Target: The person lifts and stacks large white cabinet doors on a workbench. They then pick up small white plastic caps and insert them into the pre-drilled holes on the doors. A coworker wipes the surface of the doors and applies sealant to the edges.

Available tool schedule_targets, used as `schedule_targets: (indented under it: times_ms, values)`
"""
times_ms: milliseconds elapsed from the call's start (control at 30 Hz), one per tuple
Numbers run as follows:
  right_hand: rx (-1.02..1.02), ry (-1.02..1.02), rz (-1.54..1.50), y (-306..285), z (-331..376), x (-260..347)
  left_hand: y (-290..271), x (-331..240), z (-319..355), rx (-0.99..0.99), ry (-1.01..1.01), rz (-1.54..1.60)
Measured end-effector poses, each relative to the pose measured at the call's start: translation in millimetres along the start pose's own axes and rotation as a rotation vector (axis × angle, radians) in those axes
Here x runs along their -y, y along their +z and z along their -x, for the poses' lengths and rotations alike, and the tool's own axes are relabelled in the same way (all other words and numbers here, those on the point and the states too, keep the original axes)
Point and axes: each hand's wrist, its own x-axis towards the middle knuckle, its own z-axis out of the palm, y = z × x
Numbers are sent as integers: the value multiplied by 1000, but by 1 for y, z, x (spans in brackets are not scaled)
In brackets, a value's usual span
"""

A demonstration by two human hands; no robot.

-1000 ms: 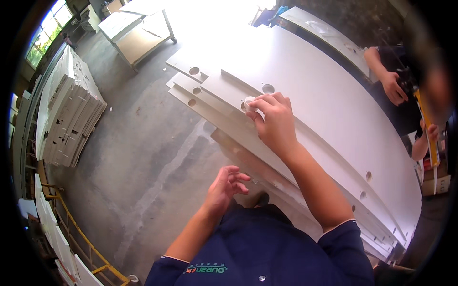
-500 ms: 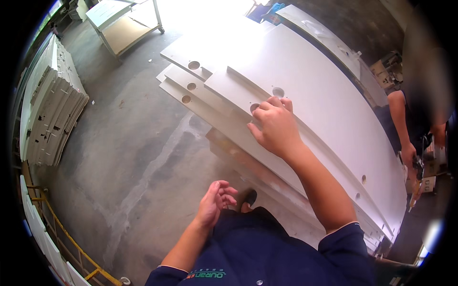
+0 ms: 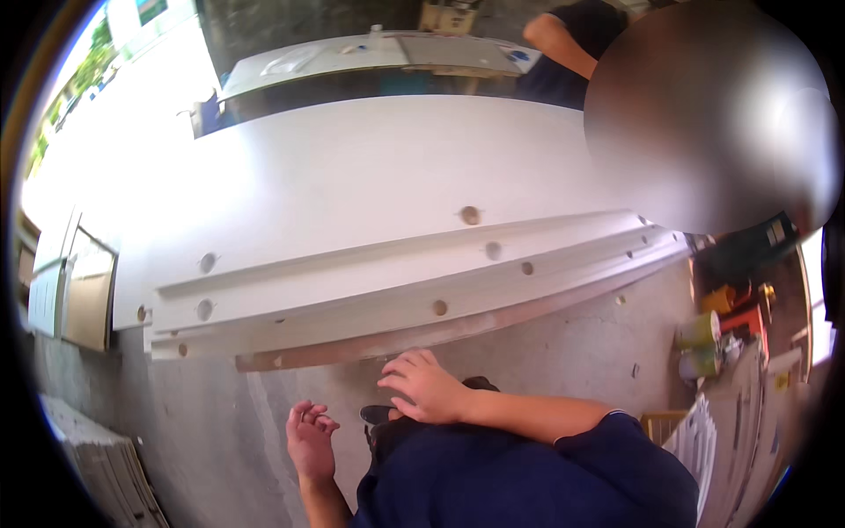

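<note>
White panels (image 3: 378,176): stacked beyond both hands, long axis running left to right.
Right hand (image 3: 427,387): nearer them, fingers apart, apparently empty, close to the brown bottom board (image 3: 352,352).
Left hand (image 3: 312,440): farther back, fingers loosely curled, gripping nothing visible.

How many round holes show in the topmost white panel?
2 clear: left round hole and right round hole, both along the topmost white panel's front edge. More may be hidden.
</note>
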Motion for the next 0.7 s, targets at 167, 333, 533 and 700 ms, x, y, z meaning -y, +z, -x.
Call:
schedule_targets:
  times_ms: [167,333,533,700]
  values:
    - [-179,283,-102,-52,126,-72,103,68,-18,235,-108,-250]
    - [-405,418,-132,-99,241,-139,242,192,-5,482,-284,-400]
    - [-711,656,-166,-175,373,-192,370,345,33,816,-562,-818]
    - [-917,830,-141,-225,446,-225,444,414,41,934,-755,-976]
